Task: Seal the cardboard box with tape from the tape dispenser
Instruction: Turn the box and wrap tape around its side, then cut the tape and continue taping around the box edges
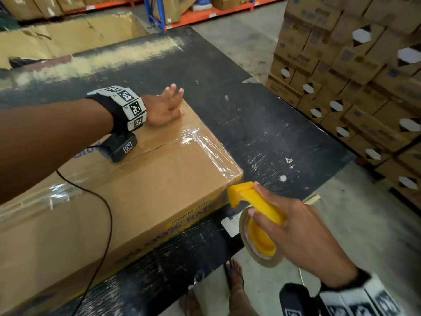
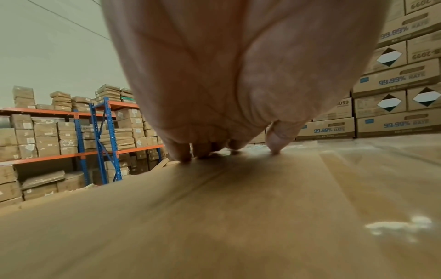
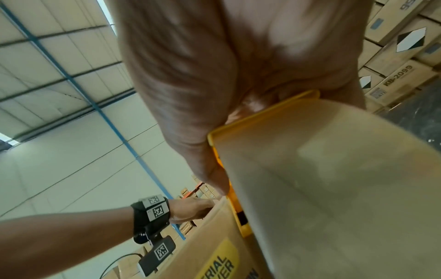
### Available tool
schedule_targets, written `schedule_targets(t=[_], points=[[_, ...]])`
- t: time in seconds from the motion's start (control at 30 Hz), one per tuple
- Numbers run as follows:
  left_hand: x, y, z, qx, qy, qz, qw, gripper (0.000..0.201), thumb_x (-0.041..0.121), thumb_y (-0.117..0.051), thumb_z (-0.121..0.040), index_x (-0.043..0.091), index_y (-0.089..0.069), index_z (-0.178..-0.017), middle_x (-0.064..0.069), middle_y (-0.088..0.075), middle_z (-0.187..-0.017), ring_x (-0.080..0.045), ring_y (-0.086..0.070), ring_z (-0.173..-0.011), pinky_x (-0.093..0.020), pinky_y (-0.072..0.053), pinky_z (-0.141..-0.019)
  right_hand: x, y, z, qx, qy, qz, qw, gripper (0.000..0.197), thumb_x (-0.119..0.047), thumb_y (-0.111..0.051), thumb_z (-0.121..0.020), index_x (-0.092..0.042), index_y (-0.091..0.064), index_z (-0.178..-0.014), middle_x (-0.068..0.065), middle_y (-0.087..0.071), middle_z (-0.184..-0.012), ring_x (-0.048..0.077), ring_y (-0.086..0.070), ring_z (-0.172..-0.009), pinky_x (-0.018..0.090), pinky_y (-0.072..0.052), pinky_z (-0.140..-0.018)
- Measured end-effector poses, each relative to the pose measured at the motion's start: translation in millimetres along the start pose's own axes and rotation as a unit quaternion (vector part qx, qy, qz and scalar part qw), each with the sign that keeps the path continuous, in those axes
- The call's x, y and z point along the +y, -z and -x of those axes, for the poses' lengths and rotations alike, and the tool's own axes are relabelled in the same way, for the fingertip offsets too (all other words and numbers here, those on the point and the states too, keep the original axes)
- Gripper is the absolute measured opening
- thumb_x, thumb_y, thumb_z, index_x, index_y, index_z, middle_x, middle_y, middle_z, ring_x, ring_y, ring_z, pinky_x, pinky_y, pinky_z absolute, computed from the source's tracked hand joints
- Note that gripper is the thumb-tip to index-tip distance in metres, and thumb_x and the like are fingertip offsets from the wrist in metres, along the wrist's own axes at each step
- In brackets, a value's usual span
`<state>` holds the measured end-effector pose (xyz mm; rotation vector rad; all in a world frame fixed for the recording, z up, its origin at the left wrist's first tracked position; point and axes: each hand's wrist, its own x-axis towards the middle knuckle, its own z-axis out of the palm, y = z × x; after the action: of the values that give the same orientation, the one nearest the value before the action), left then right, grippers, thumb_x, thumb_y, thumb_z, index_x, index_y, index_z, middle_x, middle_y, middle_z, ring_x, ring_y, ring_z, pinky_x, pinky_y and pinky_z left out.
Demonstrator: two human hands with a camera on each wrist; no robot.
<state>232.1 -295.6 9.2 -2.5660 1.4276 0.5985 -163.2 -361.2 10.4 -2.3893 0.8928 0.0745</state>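
A closed cardboard box [image 1: 141,192] lies on a black table [image 1: 262,133]. Clear tape [image 1: 205,147] runs over its top seam and along its right-hand top edge down to the near corner. My left hand [image 1: 165,106] lies flat on the far part of the top, fingers straight; the left wrist view shows the fingertips [image 2: 183,154] pressing the cardboard [image 2: 214,217]. My right hand [image 1: 293,222] grips a yellow tape dispenser [image 1: 257,204] with its tape roll [image 1: 262,245]. The dispenser's head touches the box's near right corner. In the right wrist view the dispenser [image 3: 310,179] fills the frame beside the box [image 3: 214,245].
Stacked printed cartons [image 1: 355,76] stand on the floor to the right of the table. An open large carton [image 1: 68,35] sits behind the table. Blue and orange shelving [image 2: 95,136] holds more boxes. A black cable [image 1: 107,213] crosses the box. My sandalled foot [image 1: 234,277] is below the table edge.
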Motion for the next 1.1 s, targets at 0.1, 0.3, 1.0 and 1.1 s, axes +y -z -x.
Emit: schedule_targets(t=[0.1, 0.3, 1.0, 1.1], points=[[19.4, 6.1, 16.0, 0.048, -0.017, -0.002, 0.999, 0.067, 0.032, -0.032, -0.107, 0.020, 0.006, -0.162, -0.018, 0.016, -0.169, -0.033, 0.008, -0.158, -0.046, -0.003, -0.128, 23.8, -16.5, -3.1, -0.062, -0.020, 0.065, 0.996, 0.060, -0.069, -0.050, -0.082, -0.051, -0.048, -0.140, -0.003, -0.071, -0.098, 0.017, -0.067, -0.093, 0.035, -0.052, -0.080], [121.1, 4.0, 83.1, 0.023, -0.238, -0.021, 0.971, 0.066, 0.066, -0.039, -0.095, 0.036, -0.039, -0.153, -0.002, -0.049, -0.156, -0.020, -0.042, -0.148, -0.049, -0.013, -0.127, 31.4, -26.2, 36.1, -0.057, -0.003, -0.053, 0.997, 0.054, -0.061, -0.065, -0.081, -0.061, -0.050, -0.133, -0.027, -0.066, -0.120, -0.003, -0.060, -0.101, 0.009, -0.042, -0.077], [165.7, 7.2, 161.0, -0.093, -0.219, 0.482, 0.843, 0.039, 0.015, -0.058, -0.100, 0.016, -0.059, -0.139, -0.017, -0.076, -0.112, -0.016, -0.072, -0.095, -0.029, -0.057, -0.088, 10.9, -30.2, 73.2, 0.326, 0.190, -0.186, 0.907, 0.072, -0.039, -0.078, -0.080, -0.026, -0.051, -0.146, 0.010, -0.057, -0.092, 0.026, -0.055, -0.081, 0.036, -0.048, -0.063], [165.3, 4.1, 175.3, -0.079, -0.193, 0.549, 0.809, 0.040, 0.010, -0.060, -0.098, 0.013, -0.059, -0.139, -0.011, -0.074, -0.099, -0.012, -0.070, -0.086, -0.024, -0.055, -0.081, 9.3, -22.8, 79.5, 0.320, 0.219, -0.202, 0.899, 0.073, -0.036, -0.080, -0.078, -0.026, -0.051, -0.145, 0.008, -0.053, -0.085, 0.022, -0.052, -0.076, 0.029, -0.044, -0.060]])
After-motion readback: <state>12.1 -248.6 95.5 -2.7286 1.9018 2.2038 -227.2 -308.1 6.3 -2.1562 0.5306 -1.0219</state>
